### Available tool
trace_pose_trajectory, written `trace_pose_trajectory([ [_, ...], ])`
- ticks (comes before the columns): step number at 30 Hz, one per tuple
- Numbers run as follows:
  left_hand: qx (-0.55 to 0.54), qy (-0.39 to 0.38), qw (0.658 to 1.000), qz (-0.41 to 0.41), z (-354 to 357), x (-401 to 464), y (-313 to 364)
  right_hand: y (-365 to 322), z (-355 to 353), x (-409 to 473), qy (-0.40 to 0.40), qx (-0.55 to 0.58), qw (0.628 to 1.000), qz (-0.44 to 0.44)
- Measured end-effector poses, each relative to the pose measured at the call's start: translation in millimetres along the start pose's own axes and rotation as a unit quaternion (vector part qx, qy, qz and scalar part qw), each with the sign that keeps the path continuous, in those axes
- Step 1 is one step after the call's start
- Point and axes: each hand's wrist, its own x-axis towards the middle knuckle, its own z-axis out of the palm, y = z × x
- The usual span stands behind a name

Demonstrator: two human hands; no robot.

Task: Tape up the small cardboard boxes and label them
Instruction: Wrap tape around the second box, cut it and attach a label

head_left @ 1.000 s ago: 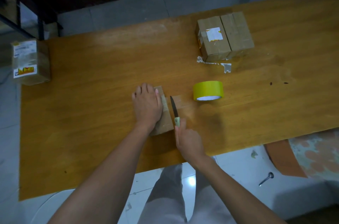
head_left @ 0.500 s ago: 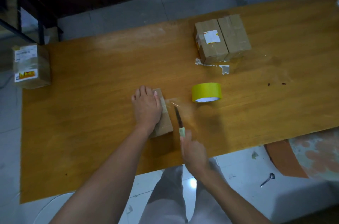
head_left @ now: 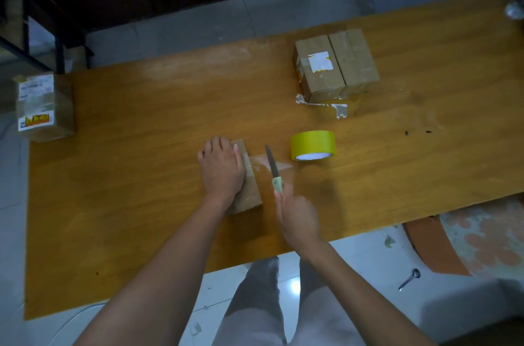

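The big wooden table (head_left: 141, 175) is the largest thing here, and both hands work near its front edge. Since a moment ago the knife (head_left: 272, 168) has moved back up — half a second ago it was pulled down toward the person, and now its dark blade points away again over the clear strip of tape (head_left: 272, 165) that runs from the box to the roll. The left hand (head_left: 221, 168) has stayed where it was, lying flat with straight fingers on top of the small cardboard box (head_left: 249, 189), pressing it down. The box is brown and shut, with shiny tape across its top, and only its right side peeks out from under the palm. The right hand (head_left: 296, 215) sits just to the right of the box, fingers curled round the pale green handle of the knife. Past the knife tip, a little to the right, the yellow tape roll (head_left: 312, 145) stands on its edge. Far beyond the right hand two taped boxes (head_left: 337, 67) sit side by side, touching; the left one has a white label. Torn bits of white paper (head_left: 337, 108) lie just in front of them. Well out to the left of the left hand, off the table's end, is a bigger labelled box (head_left: 44, 107). What is inside any box cannot be seen.
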Motion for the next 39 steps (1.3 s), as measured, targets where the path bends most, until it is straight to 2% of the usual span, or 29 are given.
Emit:
trace_pose_trajectory([
  [6, 0.004, 0.001, 1.0, -0.003, 0, -1, 0, -15, 16, 17, -0.015, 0.003, 0.999, -0.046],
  [9, 0.0, 0.0, 1.0, -0.007, -1, -1, 1, -11, 23, 13, -0.052, 0.013, 0.998, -0.043],
  [15, -0.004, 0.008, 1.0, -0.001, 2, 1, -2, 15, 14, -39, -0.029, 0.039, 0.999, 0.001],
  [17, -0.004, 0.011, 1.0, 0.002, 3, 1, -3, 30, -2, -54, 0.001, 0.098, 0.995, 0.009],
  [20, -0.009, 0.016, 1.0, 0.008, 4, 0, -5, 64, -32, -46, 0.121, 0.19, 0.973, 0.058],
  [22, -0.017, 0.014, 1.0, 0.01, 3, 0, -7, 97, -52, -23, 0.186, 0.182, 0.962, 0.082],
  [24, -0.018, 0.009, 1.0, 0.011, 3, 1, -7, 132, -68, 7, 0.216, 0.14, 0.96, 0.106],
  [29, 0.0, 0.017, 1.0, 0.011, 4, 1, -5, 197, -71, 70, 0.157, 0.091, 0.967, 0.18],
  [33, 0.027, 0.018, 0.999, 0.011, 5, 3, -3, 213, -65, 79, 0.156, 0.08, 0.974, 0.142],
  [37, 0.028, -0.047, 0.998, 0.005, 0, 7, -3, 207, -75, 72, 0.18, 0.131, 0.955, 0.197],
  [39, 0.012, -0.079, 0.997, 0.006, -6, 11, -4, 191, -84, 63, 0.214, 0.167, 0.947, 0.17],
])
